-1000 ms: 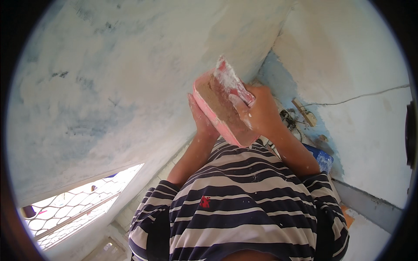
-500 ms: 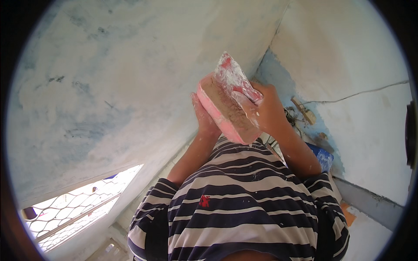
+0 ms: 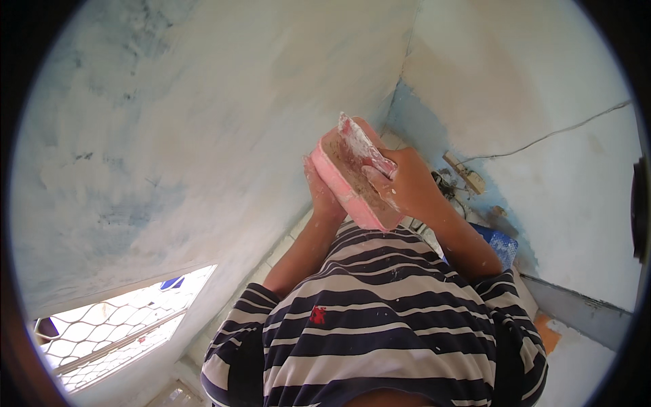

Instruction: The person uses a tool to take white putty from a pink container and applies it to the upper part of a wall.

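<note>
My left hand [image 3: 323, 190] is closed on the long side of a pink rectangular tub [image 3: 344, 188], holding it up in front of my chest. Inside the tub lies a brownish, wet-looking paste, partly hidden by my right hand. My right hand [image 3: 401, 182] grips a red putty scraper [image 3: 365, 146] smeared with white, its flat blade tilted over the tub's opening. The blade's lower edge dips toward the paste; whether it touches cannot be made out. White specks dot both hands and forearms.
A patchy white and blue wall [image 3: 203, 122] rises at the left, with a grilled window [image 3: 115, 325] low in it. On the right wall, a loose cable [image 3: 549, 141] runs to a wooden block [image 3: 464, 172]. Below it are tangled wires and a blue item [image 3: 500, 245].
The scraper has come down and turned more edge-on above the tub. The tub has tilted so that less of its inside shows. Both hands keep their hold.
</note>
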`<action>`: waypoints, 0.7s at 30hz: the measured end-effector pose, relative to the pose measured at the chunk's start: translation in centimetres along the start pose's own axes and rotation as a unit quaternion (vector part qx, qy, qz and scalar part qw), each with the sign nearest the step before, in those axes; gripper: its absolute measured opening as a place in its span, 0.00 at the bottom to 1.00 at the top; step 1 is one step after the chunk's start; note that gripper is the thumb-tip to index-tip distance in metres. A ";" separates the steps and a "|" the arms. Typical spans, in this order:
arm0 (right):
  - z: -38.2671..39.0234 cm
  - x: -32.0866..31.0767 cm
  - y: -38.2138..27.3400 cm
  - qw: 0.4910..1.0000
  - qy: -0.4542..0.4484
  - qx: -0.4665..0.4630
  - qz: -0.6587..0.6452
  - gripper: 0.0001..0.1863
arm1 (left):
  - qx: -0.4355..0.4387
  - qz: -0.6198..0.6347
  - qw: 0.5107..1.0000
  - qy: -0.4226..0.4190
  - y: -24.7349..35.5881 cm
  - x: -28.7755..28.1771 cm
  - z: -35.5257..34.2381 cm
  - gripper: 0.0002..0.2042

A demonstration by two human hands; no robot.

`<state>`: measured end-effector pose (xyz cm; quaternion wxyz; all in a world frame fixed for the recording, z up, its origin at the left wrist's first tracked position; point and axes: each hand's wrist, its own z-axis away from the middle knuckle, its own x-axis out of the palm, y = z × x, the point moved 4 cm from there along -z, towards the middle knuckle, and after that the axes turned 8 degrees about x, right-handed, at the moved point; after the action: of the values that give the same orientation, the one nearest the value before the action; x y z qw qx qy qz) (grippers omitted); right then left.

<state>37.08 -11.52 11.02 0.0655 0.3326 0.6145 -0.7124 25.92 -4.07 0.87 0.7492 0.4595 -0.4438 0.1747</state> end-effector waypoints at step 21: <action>3.4 -13.2 7.9 0.999 0.024 0.019 -0.015 0.08 | 0.016 0.038 0.999 -0.004 -13.1 10.3 1.2 0.32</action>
<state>49.90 -20.66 11.81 0.0339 0.3415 0.6074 -0.7164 39.65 -13.39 2.59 0.7326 0.4552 -0.4611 0.2084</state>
